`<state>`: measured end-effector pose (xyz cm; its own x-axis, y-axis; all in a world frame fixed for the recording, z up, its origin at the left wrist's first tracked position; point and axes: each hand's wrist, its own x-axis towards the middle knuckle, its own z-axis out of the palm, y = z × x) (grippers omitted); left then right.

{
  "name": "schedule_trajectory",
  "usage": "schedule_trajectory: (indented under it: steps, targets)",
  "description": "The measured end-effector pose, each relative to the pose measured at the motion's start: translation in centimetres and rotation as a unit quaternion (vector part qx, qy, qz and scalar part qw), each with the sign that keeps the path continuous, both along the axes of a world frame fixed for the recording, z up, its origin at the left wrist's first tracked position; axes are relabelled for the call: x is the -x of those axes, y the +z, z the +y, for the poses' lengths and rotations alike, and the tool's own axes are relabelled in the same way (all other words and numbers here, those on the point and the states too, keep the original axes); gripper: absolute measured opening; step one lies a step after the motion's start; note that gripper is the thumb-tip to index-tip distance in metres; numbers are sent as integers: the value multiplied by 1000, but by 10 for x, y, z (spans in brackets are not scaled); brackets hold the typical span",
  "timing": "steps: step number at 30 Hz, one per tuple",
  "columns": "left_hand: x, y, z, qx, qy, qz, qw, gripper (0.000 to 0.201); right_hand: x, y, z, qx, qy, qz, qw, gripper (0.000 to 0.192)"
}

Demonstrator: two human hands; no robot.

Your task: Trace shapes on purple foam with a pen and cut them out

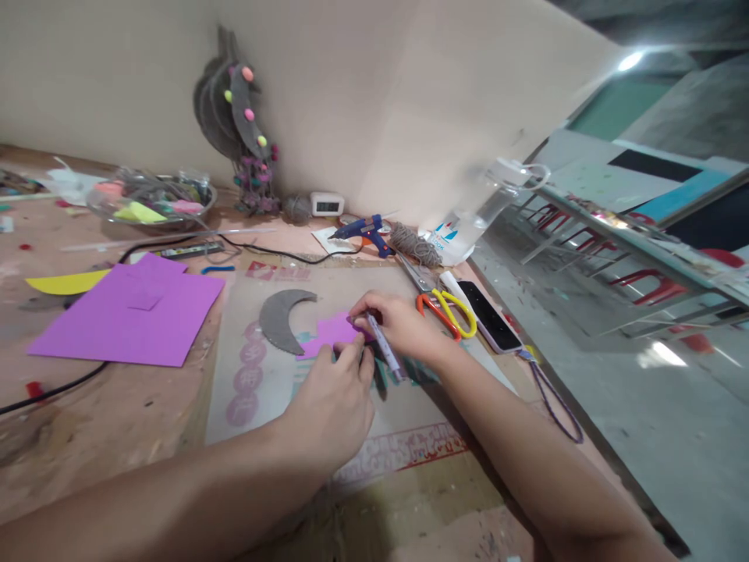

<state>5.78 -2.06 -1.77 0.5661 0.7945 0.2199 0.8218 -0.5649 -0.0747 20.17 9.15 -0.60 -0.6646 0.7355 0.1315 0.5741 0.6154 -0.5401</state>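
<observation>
Two hands at work: left hand [333, 402] curled, fingertips pressing small pink foam cutout [332, 332] flat on printed cardboard sheet [403, 449]; right hand [401, 324] pinched round slim pen [383, 343], tip on foam. Grey crescent-shaped card [284, 318] just beside; yellow-handled scissors [448, 307] near. Open board toward large purple foam sheet [129, 316].

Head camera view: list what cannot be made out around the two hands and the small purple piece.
- Small purple piece: its near edge is hidden under the left hand.
- Pen: its tip is hidden behind the right hand, so any mark is unseen.
- Print on the cardboard sheet: blurred, partly under the forearms.
- White clock: digits too small.
</observation>
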Motion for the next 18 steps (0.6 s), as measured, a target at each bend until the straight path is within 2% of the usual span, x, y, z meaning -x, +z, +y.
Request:
schedule_trajectory:
  steps: [2,7,12,16,18]
  targets:
    - [0,0,1,7,1,4,1000,44,-1,0,1,11,11,-8,1000,9]
    - [0,2,3,20,-8,8,1000,41,5,-2,0,-63,17,0,998,12]
    - [0,5,3,35,-22,18,999,38,9,0,-3,17,50,-2,999,7]
    - [1,6,4,56,-37,20,998,33,12,-2,-1,-41,38,-3,998,12]
    - [1,5,4,45,-36,19,998,33,12,-2,0,-33,24,10,999,13]
